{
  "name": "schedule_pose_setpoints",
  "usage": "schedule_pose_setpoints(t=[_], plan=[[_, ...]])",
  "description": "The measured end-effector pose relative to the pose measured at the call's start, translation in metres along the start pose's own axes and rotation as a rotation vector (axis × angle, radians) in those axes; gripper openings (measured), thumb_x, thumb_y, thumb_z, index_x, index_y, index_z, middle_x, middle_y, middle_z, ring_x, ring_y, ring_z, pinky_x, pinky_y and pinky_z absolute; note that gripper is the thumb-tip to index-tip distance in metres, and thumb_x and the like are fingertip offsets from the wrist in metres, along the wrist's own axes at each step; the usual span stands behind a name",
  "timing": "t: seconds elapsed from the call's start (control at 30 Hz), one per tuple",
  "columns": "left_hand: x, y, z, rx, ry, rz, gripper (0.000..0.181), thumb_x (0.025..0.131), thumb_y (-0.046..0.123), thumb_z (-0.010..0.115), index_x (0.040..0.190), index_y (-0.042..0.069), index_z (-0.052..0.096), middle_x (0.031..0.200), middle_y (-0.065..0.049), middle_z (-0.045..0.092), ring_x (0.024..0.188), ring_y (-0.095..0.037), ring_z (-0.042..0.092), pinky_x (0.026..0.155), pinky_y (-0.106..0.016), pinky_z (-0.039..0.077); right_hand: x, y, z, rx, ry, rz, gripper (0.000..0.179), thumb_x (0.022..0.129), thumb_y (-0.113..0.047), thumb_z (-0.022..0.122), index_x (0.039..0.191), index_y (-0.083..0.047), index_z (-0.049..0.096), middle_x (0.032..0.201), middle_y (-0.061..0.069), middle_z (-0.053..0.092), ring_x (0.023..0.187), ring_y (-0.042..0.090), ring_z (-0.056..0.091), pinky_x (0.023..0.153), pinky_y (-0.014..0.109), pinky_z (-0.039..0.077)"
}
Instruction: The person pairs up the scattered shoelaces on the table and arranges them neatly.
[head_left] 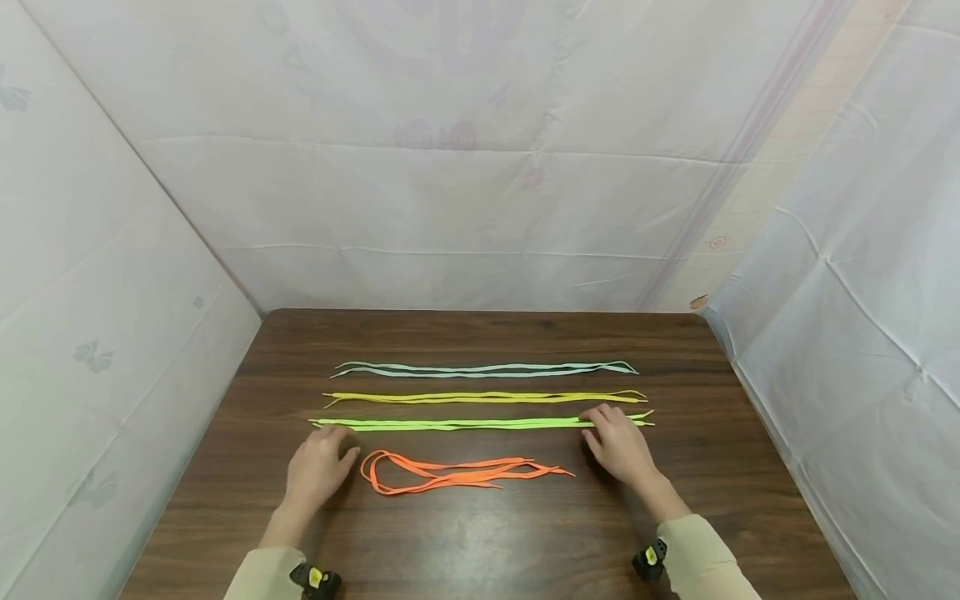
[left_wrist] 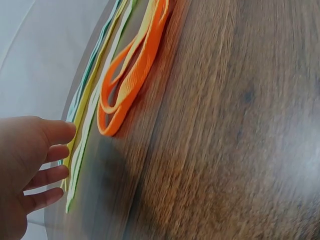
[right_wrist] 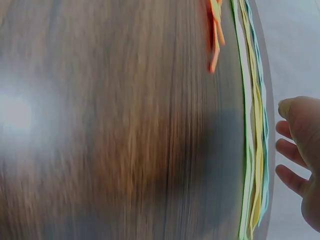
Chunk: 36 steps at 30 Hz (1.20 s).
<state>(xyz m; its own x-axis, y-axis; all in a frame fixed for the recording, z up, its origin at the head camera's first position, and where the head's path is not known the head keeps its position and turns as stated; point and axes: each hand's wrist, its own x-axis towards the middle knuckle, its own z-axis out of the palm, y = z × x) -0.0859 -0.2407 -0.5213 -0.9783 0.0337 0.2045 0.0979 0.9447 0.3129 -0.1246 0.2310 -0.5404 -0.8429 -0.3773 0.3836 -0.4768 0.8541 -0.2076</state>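
A bright green shoelace [head_left: 465, 425] lies stretched in folded strands across the table. My left hand [head_left: 317, 468] is at its left end, and my right hand [head_left: 618, 443] is over it near its right end. In the left wrist view, the fingers [left_wrist: 47, 177] are loosely extended with nothing pinched between them. The right wrist view likewise shows relaxed, spread fingers [right_wrist: 292, 152], holding nothing. Nearer the body, between the hands, lies an orange shoelace [head_left: 450, 481], looped at its left. Whether any fingertip touches the green lace cannot be made out.
Beyond the green lace, a yellow shoelace [head_left: 450, 400] and a pale mint shoelace [head_left: 525, 366] lie roughly parallel to it. All rest on a dark wooden table [head_left: 480, 333]. White sheeting [head_left: 450, 208] hangs behind the table and along both sides.
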Motion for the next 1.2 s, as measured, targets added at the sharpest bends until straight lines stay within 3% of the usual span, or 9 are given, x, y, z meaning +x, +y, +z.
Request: schedule_pose_setpoints(t=[0.23,0.37,0.57,1.2], plan=[[0.000,0.011,-0.003,-0.001,0.005,0.003,0.025,0.076,0.016,0.074,0.098,0.007,0.066,0.101,-0.014,0.064,0.091,-0.035,0.060,0.074,-0.051,0.048,0.007,-0.025,0.009,0.049,-0.032,-0.126,0.020,0.079,-0.015,0.071,0.098,-0.013,0.065,0.092,0.000,0.062,0.082,0.017,0.058,0.069,0.035,0.049],[-0.001,0.018,-0.005,-0.005,0.040,0.023,0.024,0.075,0.015,0.075,0.096,0.007,0.067,0.097,-0.013,0.064,0.086,-0.033,0.061,0.071,-0.049,0.049,0.010,-0.039,0.012,0.073,-0.053,-0.188,0.019,0.081,-0.016,0.069,0.099,-0.014,0.065,0.092,-0.002,0.060,0.083,0.015,0.058,0.074,0.033,0.049],[-0.002,0.024,-0.007,-0.010,0.069,0.045,0.024,0.074,0.014,0.076,0.095,0.006,0.068,0.092,-0.011,0.064,0.077,-0.029,0.061,0.064,-0.045,0.050,0.014,-0.057,0.021,0.086,-0.054,-0.248,0.016,0.081,-0.019,0.069,0.096,-0.016,0.064,0.089,-0.004,0.059,0.080,0.013,0.056,0.070,0.031,0.048],[-0.005,0.036,0.001,-0.063,0.074,0.040,0.026,0.073,0.014,0.077,0.096,0.007,0.068,0.095,-0.012,0.064,0.086,-0.031,0.061,0.070,-0.048,0.050,0.017,-0.085,0.042,-0.014,-0.115,-0.242,0.011,0.082,-0.022,0.069,0.085,-0.019,0.059,0.082,-0.005,0.054,0.075,0.013,0.052,0.060,0.028,0.042]])
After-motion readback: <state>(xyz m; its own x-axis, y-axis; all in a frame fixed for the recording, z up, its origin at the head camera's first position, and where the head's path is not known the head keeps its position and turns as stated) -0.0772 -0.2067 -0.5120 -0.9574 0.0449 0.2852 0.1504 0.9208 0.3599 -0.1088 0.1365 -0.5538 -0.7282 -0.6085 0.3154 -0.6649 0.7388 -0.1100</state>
